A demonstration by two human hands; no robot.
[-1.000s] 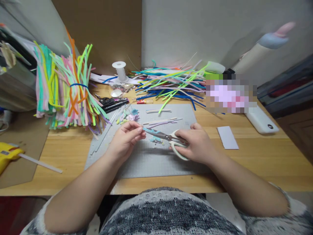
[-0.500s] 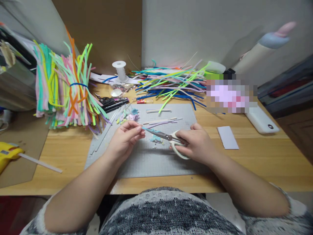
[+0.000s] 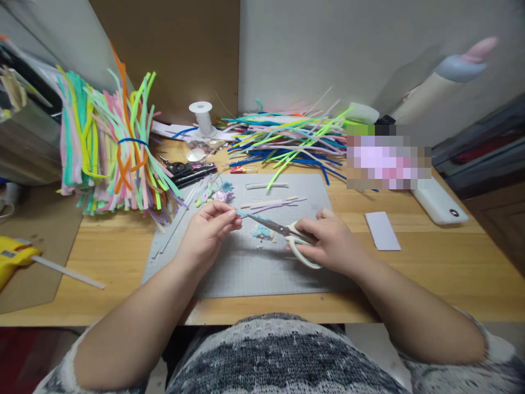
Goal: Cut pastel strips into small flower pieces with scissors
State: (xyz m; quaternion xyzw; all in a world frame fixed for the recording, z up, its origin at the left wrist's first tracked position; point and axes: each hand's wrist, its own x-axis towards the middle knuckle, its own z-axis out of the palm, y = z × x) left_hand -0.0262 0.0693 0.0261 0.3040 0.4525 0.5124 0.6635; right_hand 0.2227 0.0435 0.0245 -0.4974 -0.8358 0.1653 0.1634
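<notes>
Between thumb and fingers, my left hand (image 3: 213, 227) pinches a short blue pipe cleaner (image 3: 241, 212), most of it hidden by the fingers. White-handled scissors (image 3: 283, 230) are in my right hand (image 3: 328, 238), fingers through the loops. Their blade tips point left and reach the blue piece. Under the blades, pale blue fuzzy trimmings (image 3: 262, 232) lie on the grey cutting mat (image 3: 254, 273). Lilac and cream pipe cleaner pieces (image 3: 273, 206) rest just beyond, and small pastel fuzzy shapes (image 3: 221, 192) sit at the mat's upper left.
A tied bundle of colourful pipe cleaners (image 3: 115, 148) stands at the left, a loose heap (image 3: 291, 139) at the back. A white spool (image 3: 202, 120), black pens (image 3: 192, 176), a yellow glue gun (image 3: 16, 257), a white card (image 3: 382, 231) and a white device (image 3: 441, 202) surround the mat.
The scissors and my right hand have shifted very slightly right, so the blade tips sit a little farther from my left fingertips. My left hand has moved slightly left.
</notes>
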